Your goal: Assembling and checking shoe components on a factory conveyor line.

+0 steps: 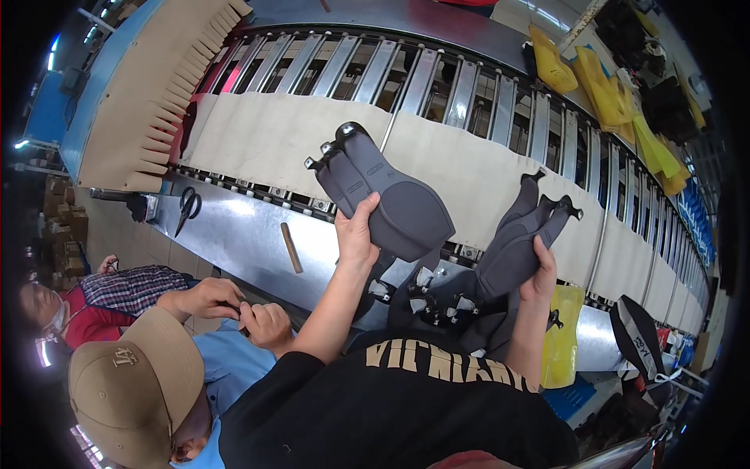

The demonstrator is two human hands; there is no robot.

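My left hand [357,234] grips a bundle of dark grey moulded pieces [383,184] with a smooth rounded end and narrow arms. Black tips with silver bits stick out at their upper left. The bundle is raised over the near edge of the slatted conveyor [375,70]. To the right, my right hand [539,273] holds a second bundle of similar grey pieces [512,246], its black-and-silver tips pointing up and right. Between my forearms lie more dark pieces [437,303] with silver ends, partly hidden by my arms and shirt.
Cream cloth [312,129] covers part of the conveyor, which runs from a flap-curtained tunnel [117,102]. Black scissors [187,209] and a brown stick [291,246] lie on the metal ledge. At left, a capped person [125,383] works with both hands; another person [117,297] stands behind. Yellow pieces [561,336] hang at right.
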